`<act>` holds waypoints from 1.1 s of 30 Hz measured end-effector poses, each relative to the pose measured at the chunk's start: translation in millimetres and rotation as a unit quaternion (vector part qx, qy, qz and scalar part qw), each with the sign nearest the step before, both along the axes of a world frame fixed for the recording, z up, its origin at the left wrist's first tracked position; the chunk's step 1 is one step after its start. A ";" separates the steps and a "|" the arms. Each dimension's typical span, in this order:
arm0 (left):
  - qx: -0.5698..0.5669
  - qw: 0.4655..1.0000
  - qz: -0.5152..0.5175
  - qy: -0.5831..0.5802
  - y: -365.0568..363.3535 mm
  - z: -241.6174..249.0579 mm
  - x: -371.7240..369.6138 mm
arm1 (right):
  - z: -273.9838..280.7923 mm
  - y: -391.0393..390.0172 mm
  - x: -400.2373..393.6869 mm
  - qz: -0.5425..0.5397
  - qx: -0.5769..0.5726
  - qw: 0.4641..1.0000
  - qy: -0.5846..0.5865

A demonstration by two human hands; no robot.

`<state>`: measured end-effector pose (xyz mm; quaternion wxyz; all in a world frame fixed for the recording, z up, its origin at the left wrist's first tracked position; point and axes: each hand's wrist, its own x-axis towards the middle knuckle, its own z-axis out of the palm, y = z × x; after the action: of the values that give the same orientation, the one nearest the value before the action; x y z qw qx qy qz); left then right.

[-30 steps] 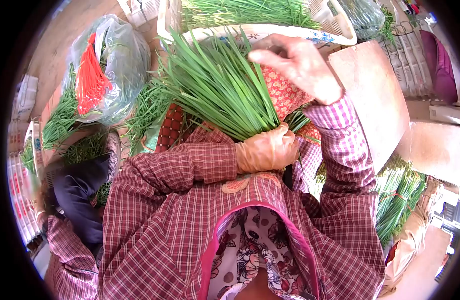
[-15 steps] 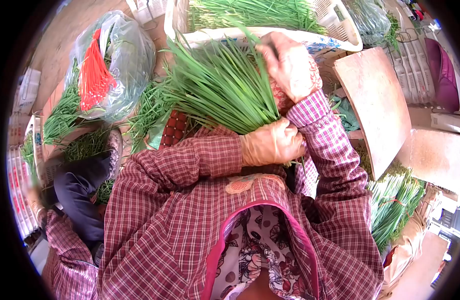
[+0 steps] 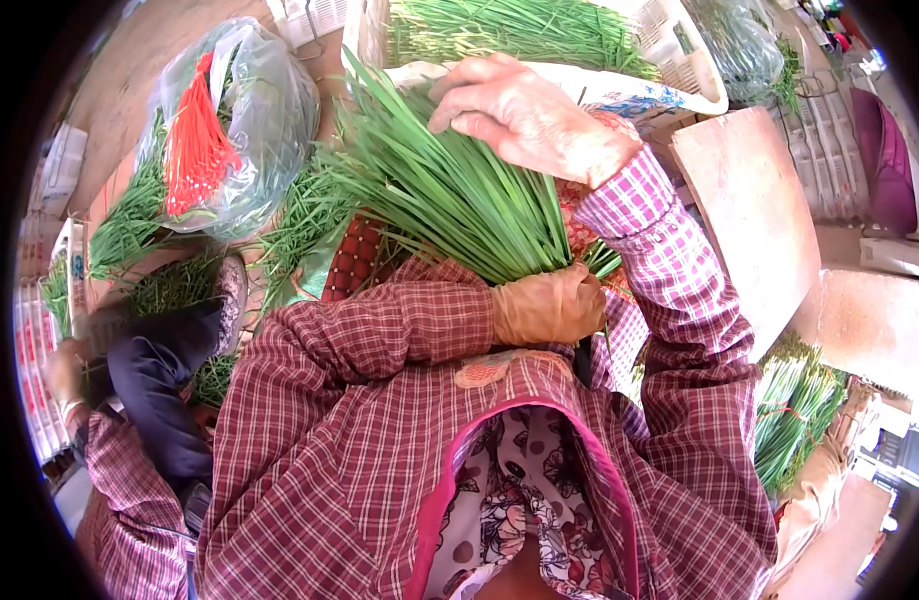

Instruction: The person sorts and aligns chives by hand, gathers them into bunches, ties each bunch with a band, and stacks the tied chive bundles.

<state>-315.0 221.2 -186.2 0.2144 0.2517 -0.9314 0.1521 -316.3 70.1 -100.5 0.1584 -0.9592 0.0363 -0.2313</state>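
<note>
A thick bunch of long flat green leaves, looking like garlic chives [image 3: 449,185], lies slanted across my lap, its tips fanning to the upper left. My left hand [image 3: 551,305], in what looks like a tan glove, is closed around the lower end. Short ends stick out to the right of that fist. Over the upper leaves is my right hand [image 3: 524,115], fingers apart and bent loosely; whether the fingertips touch the leaves is hard to tell. Beneath the bunch shows some red patterned cloth [image 3: 351,260].
A white plastic crate [image 3: 714,85] of green stems stands ahead. Red ties [image 3: 197,150] lie on a clear plastic bag [image 3: 279,130] at left. A board [image 3: 749,210] leans at right, near a tied green bundle [image 3: 789,410]. Another person's hand [image 3: 67,370] is at far left.
My right hand has moved left from the bunch's right side to over its upper leaves, and its fingers have spread. My left hand keeps its hold, slightly further right.
</note>
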 end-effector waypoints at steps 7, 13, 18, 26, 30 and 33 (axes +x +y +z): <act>-0.010 0.999 0.024 -0.041 0.5 -8.2 -5.6 | 5.9 25.5 -0.2 -0.035 -0.033 0.996 0.069; 0.001 0.995 0.022 -0.096 0.1 -2.6 -5.6 | 0.9 16.9 -14.3 -0.061 -0.029 0.995 0.070; -0.008 0.995 0.019 -0.097 0.7 -0.9 -5.4 | -2.1 6.7 -23.6 -0.039 0.015 0.996 0.074; -0.003 0.995 0.020 -0.097 0.9 -3.4 -5.5 | 0.3 1.3 -29.1 -0.049 0.027 0.987 0.148; -0.009 0.995 0.019 -0.100 1.1 -1.8 -5.4 | 0.9 4.1 -27.6 -0.030 0.050 0.989 0.136; -0.004 0.993 0.028 -0.112 1.6 -3.9 -7.2 | -1.5 7.2 -27.1 -0.026 0.080 0.990 0.116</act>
<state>-322.2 222.8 -190.1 0.1049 0.2581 -0.9416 0.1889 -343.4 77.4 -101.9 0.2232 -0.9625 0.0981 -0.1193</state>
